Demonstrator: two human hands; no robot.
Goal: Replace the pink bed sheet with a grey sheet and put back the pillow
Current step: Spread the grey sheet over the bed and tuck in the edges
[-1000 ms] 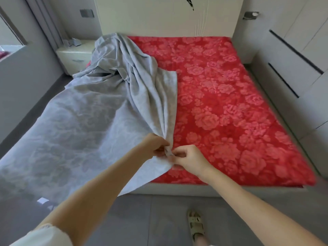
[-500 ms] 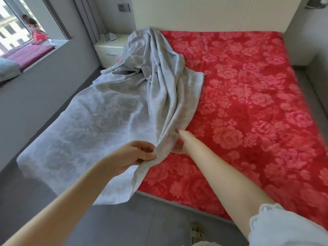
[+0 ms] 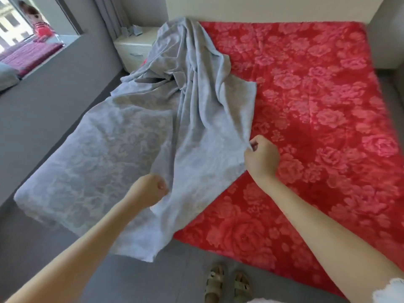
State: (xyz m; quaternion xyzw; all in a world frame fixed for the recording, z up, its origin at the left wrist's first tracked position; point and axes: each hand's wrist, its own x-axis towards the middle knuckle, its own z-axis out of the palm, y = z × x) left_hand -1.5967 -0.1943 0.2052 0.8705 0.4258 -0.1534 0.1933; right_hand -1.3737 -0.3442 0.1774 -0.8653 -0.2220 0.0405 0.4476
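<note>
A grey patterned sheet (image 3: 122,145) lies crumpled over the left half of the bed and hangs off the near edge. Under it, a red floral cover (image 3: 317,119) spreads over the whole right side. My left hand (image 3: 149,189) is closed on a fold of the grey sheet near the foot of the bed. My right hand (image 3: 261,157) pinches the sheet's right edge, farther up and to the right. No pillow lies on the bed.
A white nightstand (image 3: 133,45) stands at the bed's far left. A window ledge (image 3: 28,55) with a pink mat and a doll is at the left. My sandalled feet (image 3: 227,285) stand on the grey floor at the bed's foot.
My hands have parted: the right one has carried the grey sheet's edge rightward over the red cover, widening the sheet. The view has swung left.
</note>
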